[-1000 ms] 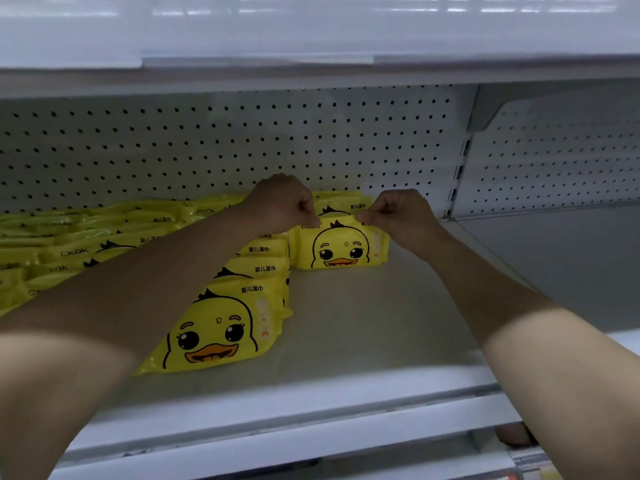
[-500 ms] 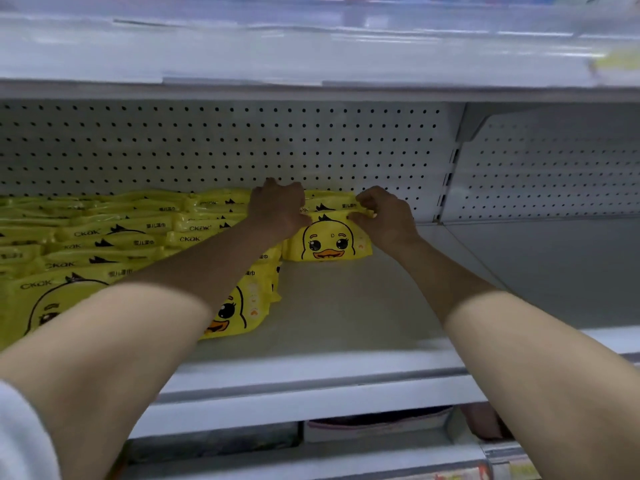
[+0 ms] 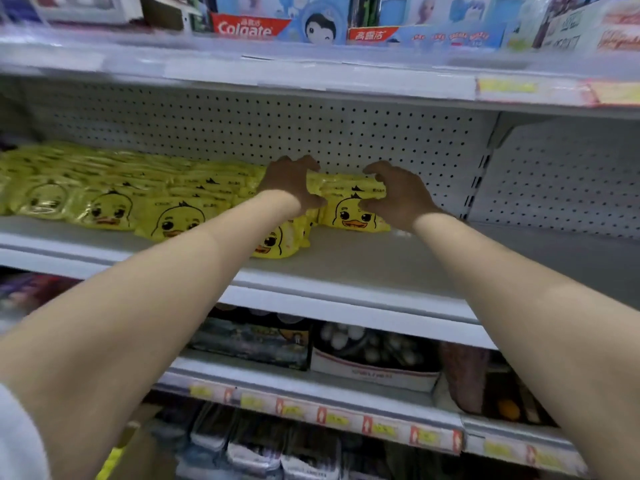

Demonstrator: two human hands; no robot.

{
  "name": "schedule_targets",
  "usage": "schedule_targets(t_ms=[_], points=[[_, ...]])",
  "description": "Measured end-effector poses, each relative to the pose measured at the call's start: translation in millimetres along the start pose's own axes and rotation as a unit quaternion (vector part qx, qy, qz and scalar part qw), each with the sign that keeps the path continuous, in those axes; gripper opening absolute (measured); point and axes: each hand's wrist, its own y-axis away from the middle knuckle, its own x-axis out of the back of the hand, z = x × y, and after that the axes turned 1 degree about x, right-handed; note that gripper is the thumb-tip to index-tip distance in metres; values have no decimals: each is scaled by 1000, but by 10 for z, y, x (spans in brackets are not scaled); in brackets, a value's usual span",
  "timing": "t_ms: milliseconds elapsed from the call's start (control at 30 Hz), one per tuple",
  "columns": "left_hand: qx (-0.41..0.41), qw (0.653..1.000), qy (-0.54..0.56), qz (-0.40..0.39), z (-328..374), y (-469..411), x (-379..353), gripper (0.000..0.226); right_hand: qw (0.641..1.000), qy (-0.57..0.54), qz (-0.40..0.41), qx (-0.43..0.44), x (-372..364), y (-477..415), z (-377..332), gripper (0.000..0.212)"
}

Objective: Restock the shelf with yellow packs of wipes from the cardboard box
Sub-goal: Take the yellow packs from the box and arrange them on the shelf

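Rows of yellow packs of wipes (image 3: 104, 199) fill the shelf (image 3: 346, 268) from its 9 o'clock end towards the middle. The left hand (image 3: 291, 183), fingers curled, grips the left end of a small stack of packs (image 3: 346, 188) near the pegboard back (image 3: 346, 136). At 3 o'clock of that stack the right hand (image 3: 398, 197) curls round its other end, thumb on the front duck-faced pack (image 3: 349, 218). Toothpaste boxes (image 3: 249, 27) sit at 12 o'clock, on the shelf above.
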Motion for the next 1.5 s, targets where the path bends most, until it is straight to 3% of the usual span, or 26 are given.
schedule_targets(t_ms=[400, 833, 1133, 1500], points=[[215, 976, -39, -3, -1083, 2096, 603, 69, 975, -14, -146, 167, -765, 961, -1524, 68], [355, 925, -120, -61, -2414, 3664, 646, 75, 915, 4, -291, 281, -2093, 1643, -2792, 73], [390, 906, -122, -112, -4177, 4016, 530, 83, 882, -1, -376, 284, -3666, 1540, -3731, 70], [394, 870, -23, -296, -6644, 4248, 103, 70, 825, 54, -552, 107, -5748, 1699, -4305, 63]])
